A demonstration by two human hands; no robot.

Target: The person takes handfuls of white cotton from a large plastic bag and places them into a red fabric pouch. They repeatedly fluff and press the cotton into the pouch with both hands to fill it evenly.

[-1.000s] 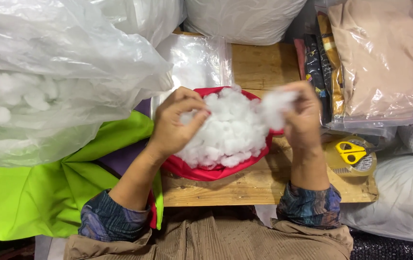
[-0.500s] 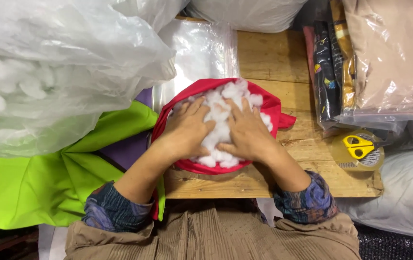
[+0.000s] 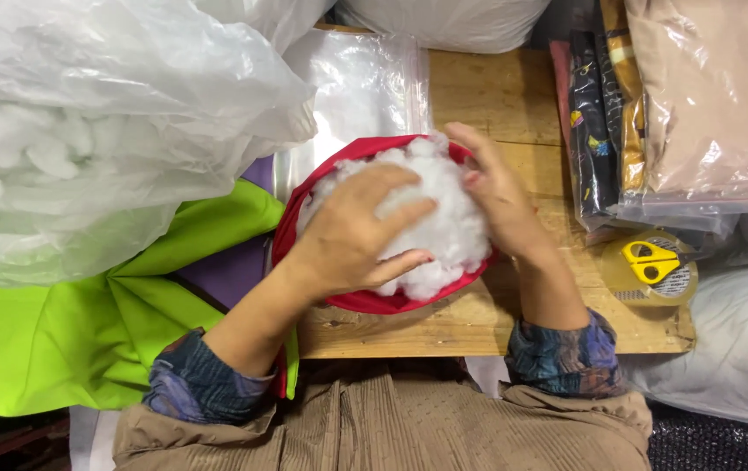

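Stuffing, a mound of white fluffy fibre fill (image 3: 444, 218), sits heaped in a round red fabric cover (image 3: 365, 301) at the middle of the pale wooden desk (image 3: 496, 323). One left hand (image 3: 352, 235) lies flat on the mound from seven o'clock, fingers (image 3: 400, 209) spread and pressing, gripping nothing. One right hand (image 3: 500, 196) cups the mound's edge at three o'clock, fingers straight and loosely open against the fibre. As I judge it, filling is well along: the cover looks full and domed, yet its mouth gapes open, so tucking in and closing remain. At eleven o'clock lies one flat clear plastic bag (image 3: 365, 83); at nine, one big clear sack of white fill (image 3: 86, 131) above one lime-green cloth (image 3: 86, 331). At three o'clock, one roll of tape (image 3: 648, 275) carries one pair of yellow-handled scissors (image 3: 653, 257).
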